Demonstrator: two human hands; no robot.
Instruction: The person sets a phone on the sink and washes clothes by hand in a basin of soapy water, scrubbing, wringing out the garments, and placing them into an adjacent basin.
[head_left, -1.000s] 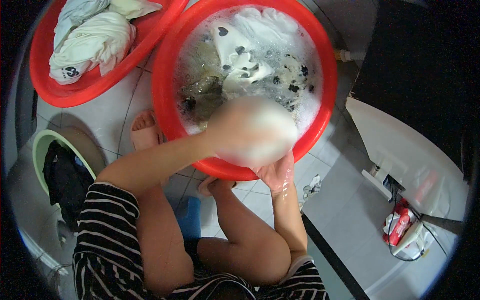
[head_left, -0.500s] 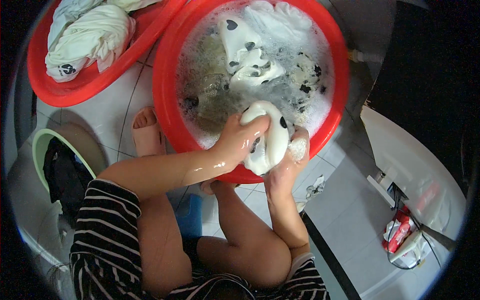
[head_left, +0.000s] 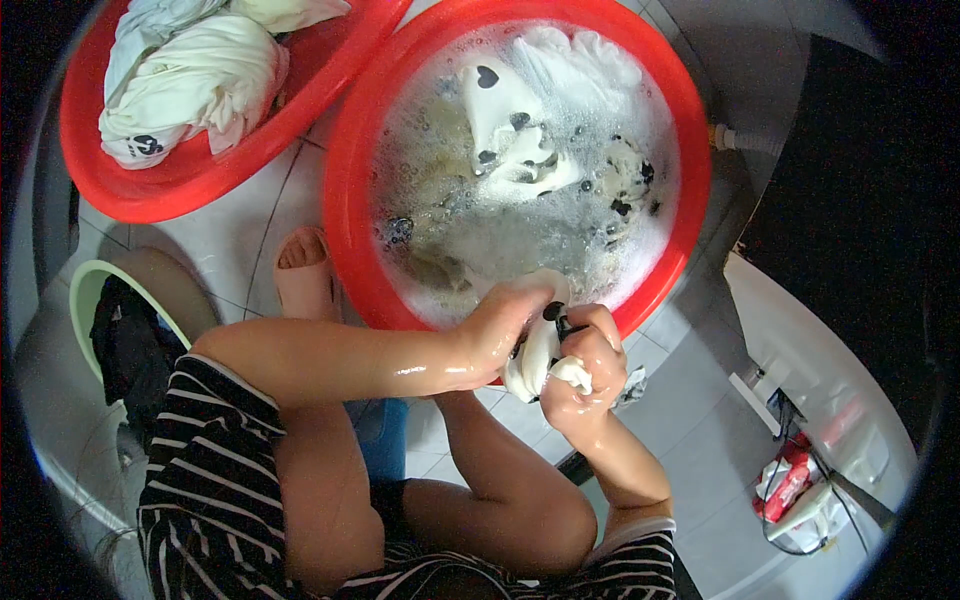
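Observation:
My left hand [head_left: 500, 325] and my right hand [head_left: 588, 365] both grip a wet, bunched white cloth with black spots [head_left: 530, 370]. They hold it squeezed between them above the near rim of a round red basin [head_left: 345, 190]. Its garment kind cannot be made out in the bundle. A fold of the cloth pokes out of my right fist. In the basin's soapy water floats white fabric with dark hearts [head_left: 500, 95]. White fabric [head_left: 585, 65] lies behind it, and a black-flowered white cloth [head_left: 628, 175] is half sunk at the right.
Another red basin [head_left: 165, 205] at the far left holds twisted pale clothes [head_left: 205, 85]. A light green bucket [head_left: 85, 290] with dark cloth [head_left: 130, 340] stands at the left. A white appliance panel [head_left: 810, 340], cables and a red-and-white packet [head_left: 785, 485] are on the right.
Both hands have come nearer to me with the spotted cloth, which is now squeezed into a tighter, narrower bundle. My right hand has closed around its end. The view has shifted slightly.

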